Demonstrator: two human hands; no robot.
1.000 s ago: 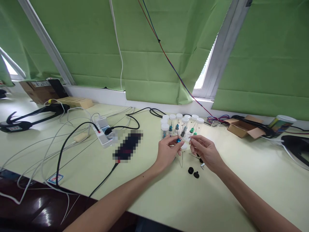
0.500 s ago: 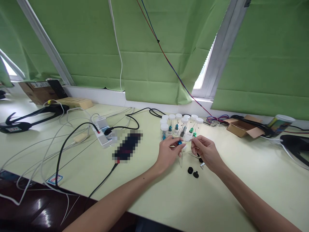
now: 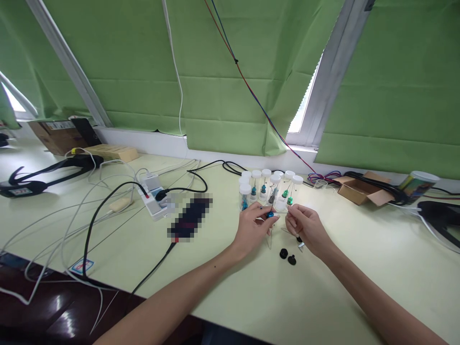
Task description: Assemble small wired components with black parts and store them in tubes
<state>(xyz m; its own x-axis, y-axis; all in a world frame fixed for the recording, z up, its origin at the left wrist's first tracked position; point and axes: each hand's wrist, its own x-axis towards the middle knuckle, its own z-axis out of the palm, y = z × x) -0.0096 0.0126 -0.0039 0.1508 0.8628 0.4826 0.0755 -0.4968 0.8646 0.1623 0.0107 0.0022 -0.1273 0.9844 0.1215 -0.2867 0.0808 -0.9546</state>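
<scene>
Head camera: the left hand (image 3: 251, 229) pinches a small blue-hubbed metal needle (image 3: 270, 215) just above the pale green table (image 3: 223, 287), while the right hand (image 3: 305, 225) closes its fingertips on the thin shaft end. Best to hold the hub steady and keep the shaft level. Close behind crowd the clear white-capped vials (image 3: 268, 189); two small black knobs (image 3: 287, 256) lie just below the wrists.

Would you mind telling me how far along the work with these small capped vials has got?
Looks done: eight white-capped vials stand grouped, each holding a piece. In hand: left hand and right hand pinch a blue-tipped needle. Apparently left: two black knobs and thin pins loose on the table.
</scene>
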